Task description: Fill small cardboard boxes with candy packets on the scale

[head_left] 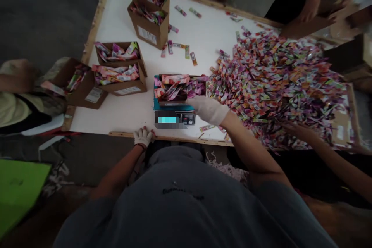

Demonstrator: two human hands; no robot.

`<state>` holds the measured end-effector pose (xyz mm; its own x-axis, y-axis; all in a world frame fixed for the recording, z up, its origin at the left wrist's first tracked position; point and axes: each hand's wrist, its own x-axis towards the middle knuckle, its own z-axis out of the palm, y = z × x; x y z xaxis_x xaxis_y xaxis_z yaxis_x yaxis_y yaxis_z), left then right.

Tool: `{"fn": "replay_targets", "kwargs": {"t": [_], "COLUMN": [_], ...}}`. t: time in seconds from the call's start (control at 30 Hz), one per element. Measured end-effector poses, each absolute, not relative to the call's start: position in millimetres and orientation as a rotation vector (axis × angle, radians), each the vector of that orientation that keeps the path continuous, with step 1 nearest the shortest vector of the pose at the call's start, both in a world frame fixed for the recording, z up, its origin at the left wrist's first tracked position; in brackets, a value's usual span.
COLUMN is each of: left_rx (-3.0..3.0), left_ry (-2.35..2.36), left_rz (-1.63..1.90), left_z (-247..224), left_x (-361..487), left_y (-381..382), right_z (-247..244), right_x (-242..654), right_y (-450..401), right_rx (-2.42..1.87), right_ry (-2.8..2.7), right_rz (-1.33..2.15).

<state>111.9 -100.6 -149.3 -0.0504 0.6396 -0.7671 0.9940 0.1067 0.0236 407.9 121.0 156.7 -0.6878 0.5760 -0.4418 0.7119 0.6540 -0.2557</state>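
Observation:
A cardboard carton [174,103] filled with colourful stick packets [174,85] stands on the blue-green platform of a digital scale [156,102]. The scale's display [167,119] is pixelated. My right hand [207,109], in a pale glove, reaches over the carton's front right corner. Its fingers point left and are pressed together by the rim; what they hold, if anything, is hidden. At the table's front edge, left of the scale, my left hand [143,136] lies with its fingers apart. It wears a pale glove with bare fingertips and holds nothing.
A large heap of stick packets [279,81] covers the table's right side. Filled cartons [148,35] stand at the back left, others [122,79] at the left. Loose packets lie between. Co-workers' hands [309,9] [293,128] are at the right; another person's arm [16,77] is at the left.

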Motion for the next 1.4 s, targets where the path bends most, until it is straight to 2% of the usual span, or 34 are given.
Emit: {"fn": "replay_targets", "kwargs": {"t": [0.2,0.37,0.57,0.73,0.9,1.0,1.2,1.3,1.4], "left_rx": [1.586,1.608,1.601,1.61,1.597,1.588,1.615,1.608,1.575], "left_ry": [1.754,1.759,1.753,1.756,1.782,1.799,1.781,1.764,1.766], "left_rz": [-0.691,-0.645,-0.658,-0.678,-0.642,-0.642,-0.601,-0.591,-0.594], "left_z": [-142,-142,-142,-150,-154,-153,-155,-155,-151], "left_x": [116,116,116,113,111,112,110,112,115], "left_y": [-100,-101,-101,-103,-104,-104,-108,-109,-107], "right_z": [200,212,203,179,147,145,188,219,233], "right_x": [479,493,479,429,368,359,439,512,583], "right_y": [107,109,135,166,191,195,178,158,140], "right_rx": [1.121,1.442,1.31,1.219,0.973,1.011,1.396,1.669,1.903], "right_ry": [2.717,2.877,3.147,2.859,2.644,2.639,2.918,2.958,2.749], "right_rz": [-1.049,-1.163,-0.716,-0.299,-0.241,-0.295,-0.357,-0.142,0.153]}}
